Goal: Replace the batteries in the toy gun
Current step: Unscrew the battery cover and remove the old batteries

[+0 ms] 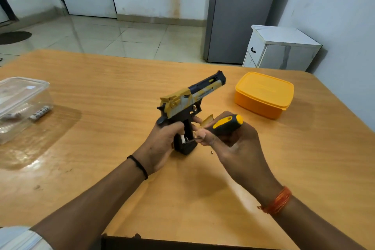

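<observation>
The toy gun (190, 99) stands near the middle of the wooden bench (121, 87), butt down on the surface and muzzle tilted up and away to the right. Bare wood lies open on every side of it: a wide stretch to the left before the clear plastic box (22, 99) at the left edge (batteries (40, 112) show through its wall), and a narrower stretch to the right before the closed yellow lunch box (263, 94), which sits near the far right corner. The near edge of the bench runs along the bottom of the view, with both forearms crossing it.

The left hand (164, 144) comes in from the lower left, its fingers wrapped round the grip of the gun from behind, thumb side towards the camera. The grip's side is open and a white battery (182, 139) and a spring show inside.

The right hand (233, 144) comes in from the lower right, palm turned up and towards the camera, its fingers curled round a black-and-yellow screwdriver (227, 125) whose shaft points left into the open compartment. A small yellow cover piece (208, 121) is held up just behind the right fingertips, beside the handle. A tiny screw (212, 152) lies on the bench just right of the gun's butt, below the right hand.
</observation>
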